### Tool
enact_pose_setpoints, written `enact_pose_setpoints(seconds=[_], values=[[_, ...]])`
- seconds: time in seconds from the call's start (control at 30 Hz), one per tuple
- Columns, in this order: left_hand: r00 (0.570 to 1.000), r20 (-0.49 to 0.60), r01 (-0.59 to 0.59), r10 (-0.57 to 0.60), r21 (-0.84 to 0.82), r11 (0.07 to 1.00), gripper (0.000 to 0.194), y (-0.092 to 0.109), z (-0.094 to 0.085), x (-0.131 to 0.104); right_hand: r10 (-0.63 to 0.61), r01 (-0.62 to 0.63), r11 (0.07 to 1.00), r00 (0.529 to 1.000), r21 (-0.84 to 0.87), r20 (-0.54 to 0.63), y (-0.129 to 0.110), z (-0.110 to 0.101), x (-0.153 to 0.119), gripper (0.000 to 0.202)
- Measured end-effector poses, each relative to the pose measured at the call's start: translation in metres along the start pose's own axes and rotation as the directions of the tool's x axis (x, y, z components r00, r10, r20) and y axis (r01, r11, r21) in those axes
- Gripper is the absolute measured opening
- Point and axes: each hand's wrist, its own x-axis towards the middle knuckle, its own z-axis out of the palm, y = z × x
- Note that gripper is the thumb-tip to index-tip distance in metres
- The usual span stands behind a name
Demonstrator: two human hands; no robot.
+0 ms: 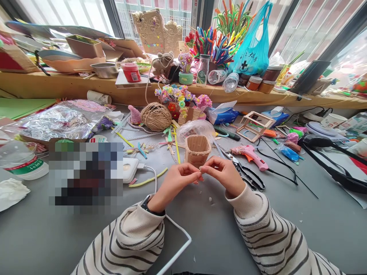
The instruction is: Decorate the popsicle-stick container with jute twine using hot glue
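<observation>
Between the sleeves, on the near side of the hands, lie a few pale crumbs (pixel 210 199) on the grey table (pixel 200 244), and a white cable (pixel 183 233) runs out from under the left wrist. Left hand (pixel 179 178) and right hand (pixel 226 176) meet above them, thumbs and forefingers drawn narrow in a tip-to-tip pinch. What they share seems to be a tiny pale bit (pixel 200 167) — too small to identify. For work this fine, I would keep the forearms rested, the grip light and the fingertips together, so that the bit neither crumples nor drops among the crumbs.

Just beyond the fingertips stands the upright wooden cup (pixel 197 157), near enough that a forward jerk could knock it. To the right of the hands lie the scissors (pixel 236 163) and, past them, a pink glue gun (pixel 260 162) — its black cord could snag a reach that way. To the left are a yellow stem (pixel 149 179) and a white box (pixel 129 170). Behind the cup, a clear plastic bowl (pixel 197 128), a twine ball (pixel 156 116) and crocheted flowers (pixel 172 95) crowd the way to the far ledge (pixel 160 91).
</observation>
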Motion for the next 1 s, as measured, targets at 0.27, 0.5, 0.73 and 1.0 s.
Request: enact_pose_setpoints(seconds=[0.27,0.5,0.73,1.0], values=[[0.997,-0.027,-0.070,0.074,0.128,0.989,0.017,-0.001,0.000,0.000,-0.179,0.179,0.955,0.984,-0.237,0.023,0.000,-0.002,0.001,0.022],[0.953,-0.148,-0.205,0.265,0.330,0.921,0.018,-0.004,0.003,0.000,-0.225,0.210,0.941,0.974,-0.267,-0.026,0.002,0.001,0.000,0.022],[0.933,-0.152,-0.271,0.325,0.293,0.917,0.018,-0.004,0.002,-0.001,-0.220,0.196,0.955,0.971,-0.222,-0.091,0.001,0.004,-0.002,0.022],[0.974,-0.181,-0.131,0.138,0.046,0.990,0.022,-0.002,0.004,0.000,0.053,-0.035,0.992,0.986,0.119,-0.156,0.007,0.014,-0.004,0.023]])
